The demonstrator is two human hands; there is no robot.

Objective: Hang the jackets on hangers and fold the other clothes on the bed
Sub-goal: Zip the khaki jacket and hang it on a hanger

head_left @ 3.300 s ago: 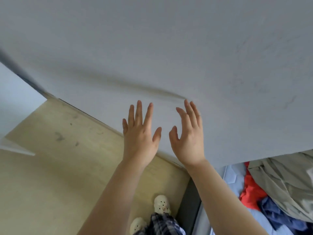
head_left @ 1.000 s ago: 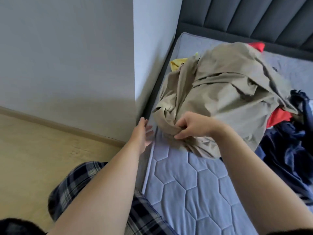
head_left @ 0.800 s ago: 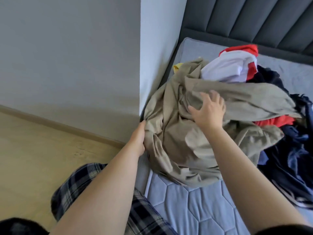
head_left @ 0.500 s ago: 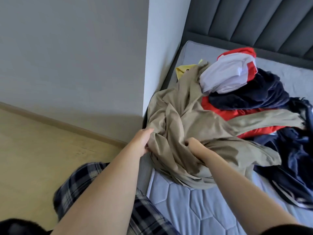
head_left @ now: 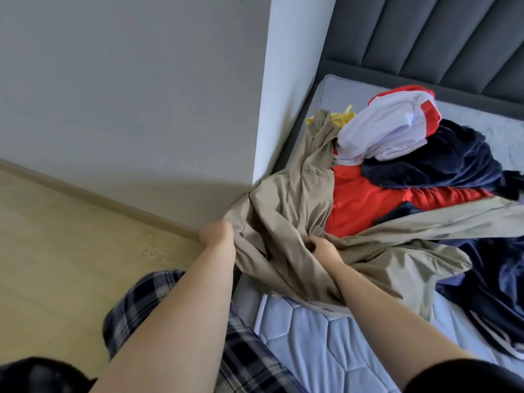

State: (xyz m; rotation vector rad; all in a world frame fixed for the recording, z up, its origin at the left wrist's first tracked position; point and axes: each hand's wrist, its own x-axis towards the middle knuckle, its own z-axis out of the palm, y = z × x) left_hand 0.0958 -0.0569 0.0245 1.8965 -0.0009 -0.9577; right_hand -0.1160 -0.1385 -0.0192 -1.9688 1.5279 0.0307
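Observation:
A beige jacket (head_left: 286, 211) is stretched over the near left part of the bed, one long piece trailing right. My left hand (head_left: 217, 232) grips its left edge by the wall corner, fingers buried in the cloth. My right hand (head_left: 323, 249) grips a bunch of the same cloth near its middle. Behind it lies a heap: a red garment (head_left: 365, 202), a white and red garment (head_left: 391, 129), a dark navy garment (head_left: 433, 160) and a bit of yellow cloth (head_left: 343, 119).
The mattress (head_left: 312, 344) has a pale blue quilted cover. More navy clothes (head_left: 493, 304) lie at the right. A grey wall corner (head_left: 263, 109) juts in beside the bed, with a dark padded headboard (head_left: 425, 38) behind. Wooden floor (head_left: 56, 251) lies left.
The beige jacket has been pulled off the heap toward me and to the left, baring the red, white and navy clothes. Both hands moved from loose touches to firm grips on it.

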